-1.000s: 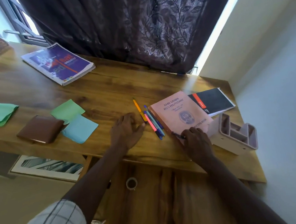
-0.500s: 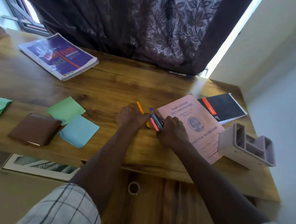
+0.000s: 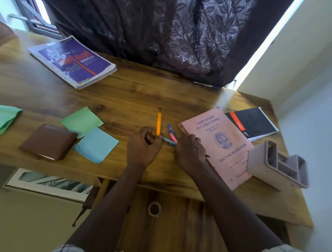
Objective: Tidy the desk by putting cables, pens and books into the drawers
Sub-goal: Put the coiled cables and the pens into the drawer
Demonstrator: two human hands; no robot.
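Note:
Several pens lie bunched on the wooden desk (image 3: 132, 100) beside a pink record book (image 3: 221, 139). My left hand (image 3: 142, 147) is closed around the lower end of an orange pen (image 3: 158, 121), which points away from me. My right hand (image 3: 189, 152) grips the other pens (image 3: 172, 136), pink, blue and light blue, with a dark pen tip poking out under the palm onto the pink book. A black notebook (image 3: 253, 123) lies partly under the pink book. A purple-covered book (image 3: 74, 60) lies at the back left.
A brown wallet (image 3: 48, 142) and green (image 3: 82, 121) and blue (image 3: 97, 144) paper notes lie at the left, with another green paper (image 3: 0, 117) further left. A grey pen holder (image 3: 278, 165) lies tipped at the right edge. A drawer knob (image 3: 154, 208) shows below the desk.
Both hands have closed on the pens: the left has taken the orange pen, the right has gathered the others and drawn them slightly toward me.

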